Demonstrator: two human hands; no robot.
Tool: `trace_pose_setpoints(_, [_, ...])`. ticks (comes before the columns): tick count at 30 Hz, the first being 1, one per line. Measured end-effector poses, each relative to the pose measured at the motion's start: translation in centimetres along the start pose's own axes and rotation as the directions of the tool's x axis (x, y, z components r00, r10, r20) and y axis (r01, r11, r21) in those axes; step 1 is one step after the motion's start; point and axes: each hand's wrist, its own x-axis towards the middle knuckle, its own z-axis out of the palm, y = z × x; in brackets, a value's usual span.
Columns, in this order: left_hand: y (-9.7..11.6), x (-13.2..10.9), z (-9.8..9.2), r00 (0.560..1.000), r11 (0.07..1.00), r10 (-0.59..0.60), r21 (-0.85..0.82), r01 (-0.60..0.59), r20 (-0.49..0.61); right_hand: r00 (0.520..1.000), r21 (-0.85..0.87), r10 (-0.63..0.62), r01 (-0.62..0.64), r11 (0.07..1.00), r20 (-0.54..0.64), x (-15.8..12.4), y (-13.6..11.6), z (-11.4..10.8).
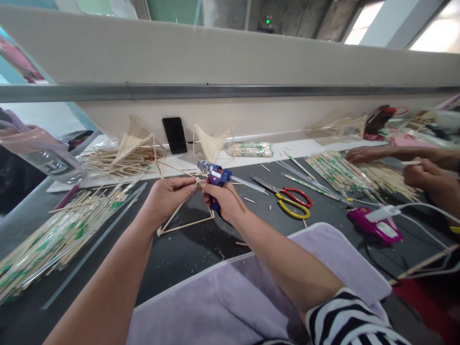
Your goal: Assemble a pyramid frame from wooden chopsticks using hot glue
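A frame of thin wooden sticks (187, 226) stands on the dark mat, its top corner between my hands. My left hand (170, 196) pinches the sticks at that corner. In my right hand (224, 201) is a blue glue gun (220, 177), a clear glue stick (249, 183) running out of its back. The gun's nozzle points up and to the left, past the corner. My right thumb and fingertips meet the sticks beside my left fingers. Exactly where the fingertips touch is partly hidden.
Scissors (287, 197) lie right of my hands, near a magenta power strip (375, 224). Bundled sticks (68, 230) cover the left side. Behind stand a phone (174, 135) and a finished-looking stick model (212, 143). Another person's hands (427, 182) work at far right. A purple cloth (215, 302) lies in front.
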Motion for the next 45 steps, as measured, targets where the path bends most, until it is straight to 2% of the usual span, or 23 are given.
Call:
trace_pose_setpoints(7, [0.0,-0.1,0.0,1.0,0.999,-0.003,0.038,0.004,-0.02,0.999,-0.067,-0.02,0.017,0.998,-0.05,-0.4,-0.6,0.7])
trace_pose_setpoints(12, [0.0,-0.1,0.1,1.0,1.0,-0.023,0.005,0.023,-0.004,0.996,-0.091,-0.022,0.014,0.996,-0.088,-0.5,-0.6,1.1])
trace_pose_setpoints(21, [0.1,-0.1,-0.1,0.997,0.992,-0.068,-0.106,0.07,0.027,0.994,-0.115,-0.082,0.073,0.991,-0.075,-0.2,-0.1,1.1])
trace_pose_setpoints(31, [0.1,0.0,-0.1,0.997,0.991,-0.073,-0.114,0.076,0.032,0.99,-0.107,-0.125,0.118,0.987,-0.066,0.0,0.2,1.1])
trace_pose_setpoints(39, [-0.1,0.0,0.0,0.995,0.989,-0.098,-0.11,0.097,-0.002,0.988,-0.114,-0.113,0.101,0.988,-0.101,-0.1,0.3,1.3])
trace_pose_setpoints(45, [0.0,0.0,-0.1,0.996,0.991,-0.086,-0.099,0.086,0.012,0.986,-0.125,-0.132,0.119,0.985,-0.102,-0.2,0.5,1.3])
